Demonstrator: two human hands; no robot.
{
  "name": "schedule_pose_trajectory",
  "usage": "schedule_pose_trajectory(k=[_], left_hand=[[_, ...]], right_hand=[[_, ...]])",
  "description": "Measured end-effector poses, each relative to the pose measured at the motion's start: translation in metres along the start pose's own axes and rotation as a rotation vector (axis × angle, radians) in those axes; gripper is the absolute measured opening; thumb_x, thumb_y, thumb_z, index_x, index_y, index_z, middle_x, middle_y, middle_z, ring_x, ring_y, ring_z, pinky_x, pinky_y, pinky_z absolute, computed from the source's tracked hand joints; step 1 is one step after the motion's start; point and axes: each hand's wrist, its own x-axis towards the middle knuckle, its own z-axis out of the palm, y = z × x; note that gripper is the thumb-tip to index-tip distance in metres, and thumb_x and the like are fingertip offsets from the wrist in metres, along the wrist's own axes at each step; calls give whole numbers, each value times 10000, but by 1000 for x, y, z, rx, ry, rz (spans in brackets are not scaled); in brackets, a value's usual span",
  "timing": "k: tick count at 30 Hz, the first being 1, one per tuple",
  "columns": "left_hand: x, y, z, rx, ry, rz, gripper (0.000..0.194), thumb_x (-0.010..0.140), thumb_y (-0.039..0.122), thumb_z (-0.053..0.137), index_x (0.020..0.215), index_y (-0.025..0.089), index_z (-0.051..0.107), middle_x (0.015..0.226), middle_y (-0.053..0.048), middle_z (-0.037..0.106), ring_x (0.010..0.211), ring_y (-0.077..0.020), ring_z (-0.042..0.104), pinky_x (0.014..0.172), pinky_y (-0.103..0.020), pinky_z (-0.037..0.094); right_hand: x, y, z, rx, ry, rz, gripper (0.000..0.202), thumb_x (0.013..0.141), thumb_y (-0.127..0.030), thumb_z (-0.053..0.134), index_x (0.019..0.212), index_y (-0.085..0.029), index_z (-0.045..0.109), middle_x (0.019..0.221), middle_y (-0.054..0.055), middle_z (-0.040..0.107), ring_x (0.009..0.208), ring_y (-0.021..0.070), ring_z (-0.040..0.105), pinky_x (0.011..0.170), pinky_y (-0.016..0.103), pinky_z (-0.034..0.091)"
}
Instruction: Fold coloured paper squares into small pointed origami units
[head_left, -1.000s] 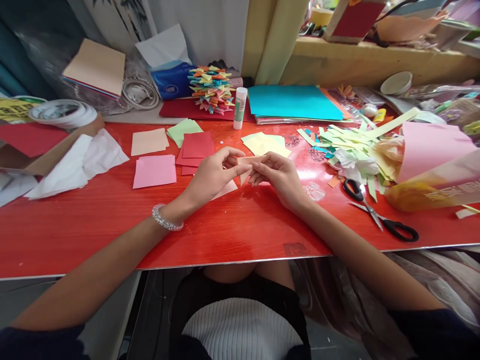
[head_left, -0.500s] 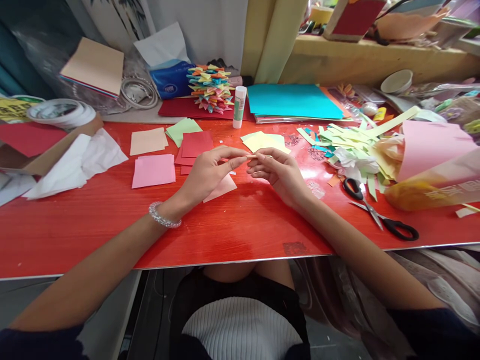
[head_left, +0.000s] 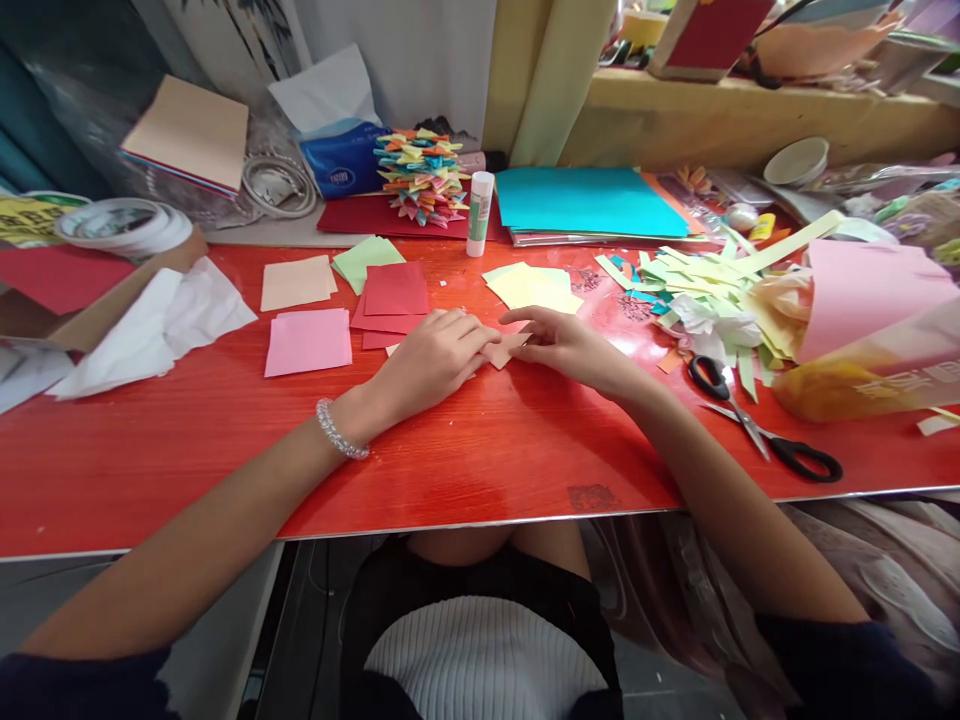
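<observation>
A small folded piece of peach paper [head_left: 504, 350] lies low over the red tabletop between my hands. My left hand [head_left: 433, 358], back up, has its fingertips closed down on the paper's left end; its thumb is hidden. From the right, my right hand [head_left: 574, 348] holds the other end by the thumb and a bent finger, with the index finger arched above. Behind my left hand lie stacks of square paper: red [head_left: 395, 290], pink [head_left: 308, 342], peach [head_left: 297, 284] and green [head_left: 366, 262]. Yellow squares [head_left: 532, 287] lie just beyond my right hand.
A glue stick [head_left: 479, 214] stands upright near a colourful folded-paper model [head_left: 421, 178]. Teal sheets [head_left: 589, 203] lie at the back. Open scissors [head_left: 757, 425] rest at the right, beside paper strips [head_left: 701, 275] and scraps. White tissue [head_left: 154, 325] lies left. The table's front edge [head_left: 480, 523] is near my lap.
Both hands have come down from a raised pinch towards the tabletop. My left hand has turned back up and shifted right, and the folded peach paper now shows between the hands.
</observation>
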Motion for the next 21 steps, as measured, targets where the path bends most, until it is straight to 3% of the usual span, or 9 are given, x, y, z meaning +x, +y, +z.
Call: schedule_pose_trajectory(k=[6, 11, 16, 21], left_hand=[[0, 2, -3, 8, -23, 61, 248, 934, 289, 430, 1058, 198, 626, 1038, -97, 654, 976, -234, 555, 835, -353, 359], [1, -1, 0, -30, -44, 58, 261, 950, 296, 405, 949, 181, 639, 963, -83, 681, 890, -201, 592, 798, -338, 379], [1, -4, 0, 52, -29, 96, 295, 958, 276, 385, 915, 148, 647, 887, -77, 687, 838, -182, 606, 750, -316, 409], [3, -5, 3, 72, -25, 50, 268, 949, 260, 409, 927, 150, 652, 904, -72, 682, 824, -176, 608, 720, -307, 420]], right_hand=[[1, -2, -1, 36, -90, 51, 212, 835, -253, 574, 1012, -177, 663, 869, 61, 660, 761, 181, 588, 708, 341, 452], [2, 4, 0, -278, 48, -82, 157, 831, -231, 594, 936, -200, 706, 957, 79, 599, 756, 176, 572, 746, 356, 456], [1, 2, -2, -335, -18, -139, 183, 841, -187, 569, 963, -186, 705, 979, 79, 596, 745, 160, 587, 748, 336, 470], [0, 0, -4, -305, -34, -162, 152, 833, -285, 611, 909, -195, 707, 960, 67, 613, 745, 159, 596, 722, 322, 472]])
